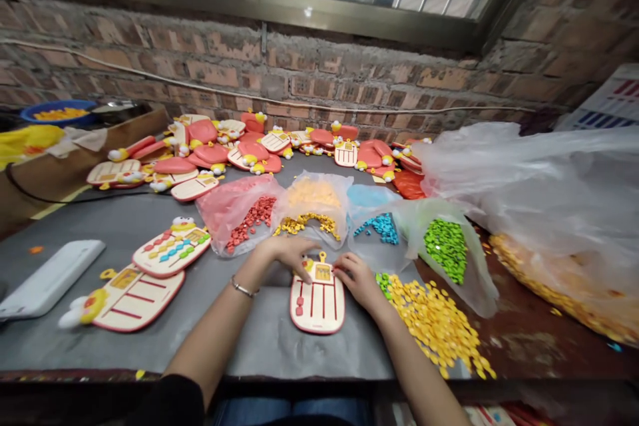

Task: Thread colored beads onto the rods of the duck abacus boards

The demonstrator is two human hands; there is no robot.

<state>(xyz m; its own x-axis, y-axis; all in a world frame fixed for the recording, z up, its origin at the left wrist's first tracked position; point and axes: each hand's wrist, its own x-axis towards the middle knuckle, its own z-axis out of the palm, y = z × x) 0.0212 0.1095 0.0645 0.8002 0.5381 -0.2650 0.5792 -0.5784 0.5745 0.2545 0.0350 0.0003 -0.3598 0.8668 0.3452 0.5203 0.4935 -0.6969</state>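
Note:
A cream toy board (317, 306) with a red rim, slots and a yellow duck head lies flat before me on the grey table cover. Two red beads (299, 306) sit in its leftmost slot. My left hand (292, 256) curls over the upper left of the board, gripping it around the duck head, which it partly hides. At the upper right edge, my right hand (357, 277) has its fingers closed in a pinch; whatever is between the fingertips is too small to make out.
Bags of red beads (257, 213), gold beads (307, 223), blue beads (382, 227) and green beads (446, 249) stand beyond my hands. Loose yellow beads (436, 323) spread at right. Two boards (172, 249) overlap at left, near a white device (52, 279). More boards (200, 153) pile along the wall.

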